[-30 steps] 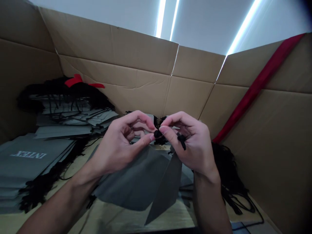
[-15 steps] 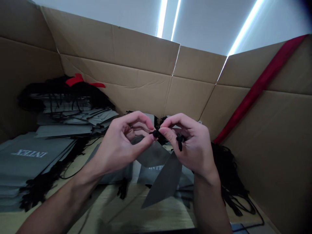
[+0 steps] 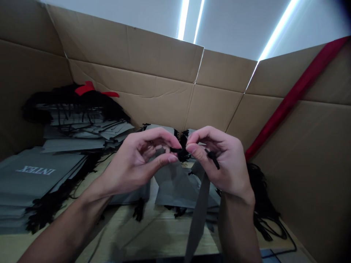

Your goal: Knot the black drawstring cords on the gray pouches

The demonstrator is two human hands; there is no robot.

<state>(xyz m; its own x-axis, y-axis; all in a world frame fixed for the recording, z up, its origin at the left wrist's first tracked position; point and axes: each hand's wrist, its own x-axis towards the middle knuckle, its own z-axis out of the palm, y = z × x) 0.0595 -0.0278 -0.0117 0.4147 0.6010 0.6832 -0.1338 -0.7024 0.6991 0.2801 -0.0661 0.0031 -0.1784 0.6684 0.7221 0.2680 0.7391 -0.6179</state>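
Near the middle of the view my left hand [image 3: 145, 157] pinches a short piece of black cord [image 3: 175, 150] between thumb and fingers. Just to its right, my right hand [image 3: 219, 157] has thumb and forefinger pressed together, with a small gap between the two hands. A knotted black cord end [image 3: 213, 159] sticks out over the right palm. From below the right hand hangs a grey flat bag [image 3: 199, 212], seen nearly edge-on. What exactly the right fingertips pinch is partly hidden, but cord runs through that hand.
Grey bags printed INTEX [image 3: 41, 168] lie stacked at the left. Behind them rises another pile [image 3: 74, 117] with black cords and a red strip [image 3: 85, 88]. Black cords [image 3: 257, 182] heap at the right. Cardboard walls [image 3: 137, 76] enclose the table [image 3: 153, 230].
My hands have drawn slightly apart, the right one moving a little right. The hanging grey bag has swung right and turned edge-on.
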